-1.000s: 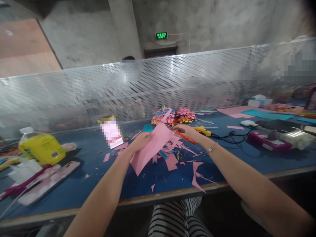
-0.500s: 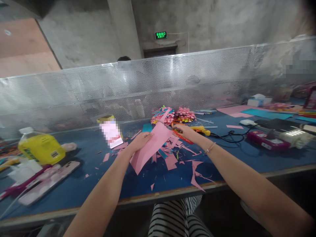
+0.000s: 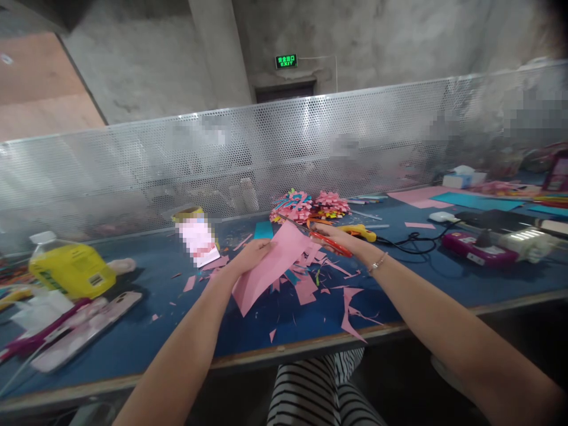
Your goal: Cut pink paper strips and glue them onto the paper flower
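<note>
My left hand point(image 3: 255, 253) is closed on the left edge of a pink sheet of paper point(image 3: 271, 269), which is held tilted above the blue table. In my right hand point(image 3: 326, 231) are scissors with red-orange handles point(image 3: 333, 244); the fingers are closed round them. The scissor blades lie at the far edge of the sheet, and their exact position against the paper is hard to make out. Pink paper scraps point(image 3: 306, 290) are scattered beneath and around the sheet. Just beyond the hands sit two fringed bundles of cut paper, a mixed one point(image 3: 290, 207) and a pink one point(image 3: 331, 204).
A propped phone point(image 3: 197, 239) with a lit screen and a yellow-liquid bottle point(image 3: 71, 269) stand left. Nearer lies a pink phone point(image 3: 89, 331). A yellow-handled tool point(image 3: 361, 232) with a black cord and a purple device point(image 3: 479, 248) lie right. A perforated metal screen point(image 3: 284, 148) runs behind.
The scissor handles have spread wider apart in my right hand. My left hand still grips the sheet, nearly in place. The view has shifted slightly, and a head behind the screen is no longer visible.
</note>
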`<state>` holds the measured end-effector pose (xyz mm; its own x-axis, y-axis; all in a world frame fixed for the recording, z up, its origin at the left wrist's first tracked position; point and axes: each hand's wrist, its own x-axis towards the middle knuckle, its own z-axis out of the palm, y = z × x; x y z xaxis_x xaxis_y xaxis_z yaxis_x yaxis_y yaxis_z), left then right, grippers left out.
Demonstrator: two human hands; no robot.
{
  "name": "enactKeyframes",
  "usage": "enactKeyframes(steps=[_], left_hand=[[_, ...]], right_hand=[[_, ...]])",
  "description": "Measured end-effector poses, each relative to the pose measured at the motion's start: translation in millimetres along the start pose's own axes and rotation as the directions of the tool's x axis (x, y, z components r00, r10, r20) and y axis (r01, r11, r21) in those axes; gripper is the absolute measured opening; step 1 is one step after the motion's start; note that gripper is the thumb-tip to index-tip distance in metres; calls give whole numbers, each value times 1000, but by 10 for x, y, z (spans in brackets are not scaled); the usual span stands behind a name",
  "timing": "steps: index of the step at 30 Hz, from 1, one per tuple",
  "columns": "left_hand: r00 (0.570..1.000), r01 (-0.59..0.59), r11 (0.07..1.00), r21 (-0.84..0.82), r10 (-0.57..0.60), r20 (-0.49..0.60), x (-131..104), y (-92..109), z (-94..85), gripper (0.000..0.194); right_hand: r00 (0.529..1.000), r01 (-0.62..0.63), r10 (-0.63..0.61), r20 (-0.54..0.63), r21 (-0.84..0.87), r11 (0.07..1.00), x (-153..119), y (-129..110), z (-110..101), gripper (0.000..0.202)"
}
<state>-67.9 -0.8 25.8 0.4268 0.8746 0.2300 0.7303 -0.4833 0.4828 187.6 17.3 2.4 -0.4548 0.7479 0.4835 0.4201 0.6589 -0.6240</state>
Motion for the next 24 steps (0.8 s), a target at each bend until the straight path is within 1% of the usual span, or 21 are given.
enactKeyframes(steps=[2,6,9,12,16,19,21,24], left_hand=[[1000,-6,1000,9,6,12,4,-14,-3,35],[999,2,1000,22,-3,38,3,-25,-6,37],[999,14,1000,15,-14,32,-6,-9,-5,37],[999,21,1000,2,-21,26,-14,4,-2,36],[999,44,999,2,-44,12,-8,-14,7,37],[998,64,998,1,-64,-30,7,-56,17,38],[994,87,996,2,-87,-62,18,-90,25,39],[991,89,996,13,-87,-97,27,-118,34,40]], right_hand=[[999,-4,2,51,34,999,-5,-15,-22,21],[997,-25,18,69,89,996,-4,-22,-43,23],[998,-8,2,64,92,996,21,23,-20,26],[999,21,-24,37,64,998,70,116,18,27],[999,-22,21,-45,-20,1000,118,205,37,23],[994,-44,41,-98,-26,999,97,186,23,22],[996,-48,49,-78,6,999,56,138,8,24],[998,-55,55,-4,54,997,-4,56,-10,28]])
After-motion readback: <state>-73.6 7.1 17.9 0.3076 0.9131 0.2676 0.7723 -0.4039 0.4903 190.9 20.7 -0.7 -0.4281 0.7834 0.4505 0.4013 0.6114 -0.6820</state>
